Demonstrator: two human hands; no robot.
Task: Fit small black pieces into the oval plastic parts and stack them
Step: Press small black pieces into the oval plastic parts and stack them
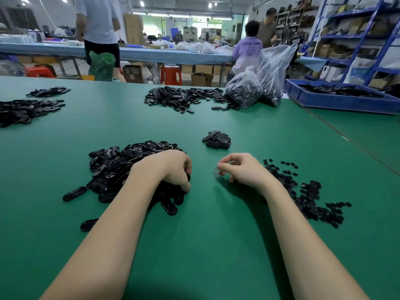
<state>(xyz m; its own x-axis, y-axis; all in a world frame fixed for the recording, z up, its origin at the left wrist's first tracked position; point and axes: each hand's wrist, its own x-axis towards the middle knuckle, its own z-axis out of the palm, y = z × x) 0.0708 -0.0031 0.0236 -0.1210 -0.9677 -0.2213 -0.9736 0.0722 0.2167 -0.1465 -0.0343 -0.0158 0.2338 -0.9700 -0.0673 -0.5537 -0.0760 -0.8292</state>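
The left hand (171, 167) rests on the pile of oval plastic parts (121, 167) on the green table (194, 234), fingers curled into it, while the right hand (242, 169), fingers loosely curled and empty, hovers beside the small black pieces (307, 195).

Both bare forearms reached up from the bottom of the frame toward its centre. The left hand (173, 167) lay knuckles-up left of centre, its fingers curled downward out of sight. The right hand (242, 167), just right of centre, hung with fingers loosely curled, holding nothing visible.
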